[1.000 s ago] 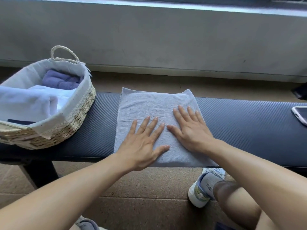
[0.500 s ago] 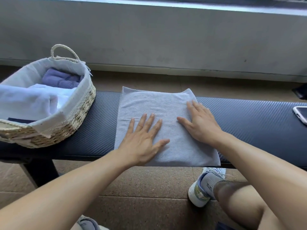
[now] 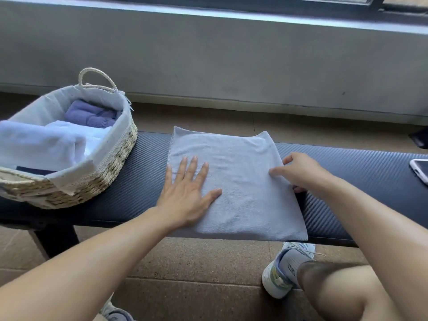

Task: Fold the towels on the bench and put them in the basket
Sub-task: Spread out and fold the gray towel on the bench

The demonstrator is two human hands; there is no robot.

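A light grey towel (image 3: pixel 240 163) lies folded flat as a rough square on the dark bench (image 3: pixel 143 181). My left hand (image 3: pixel 187 193) presses flat on the towel's left half, fingers spread. My right hand (image 3: pixel 298 172) is at the towel's right edge, thumb on top and fingers curled under the edge, pinching it. A woven basket (image 3: pixel 115 163) with a white cloth liner stands on the bench to the left. It holds a folded white towel (image 3: pixel 46 142) and a purple towel (image 3: pixel 90 114).
A phone (image 3: pixel 420 169) lies on the bench at the far right. A grey wall runs behind the bench below a window sill. My knee and a sneaker (image 3: pixel 284 267) are on the tiled floor in front of the bench.
My right hand slid from the towel's middle to its right edge and curled around it. My left hand shifted slightly left and stays flat on the towel.
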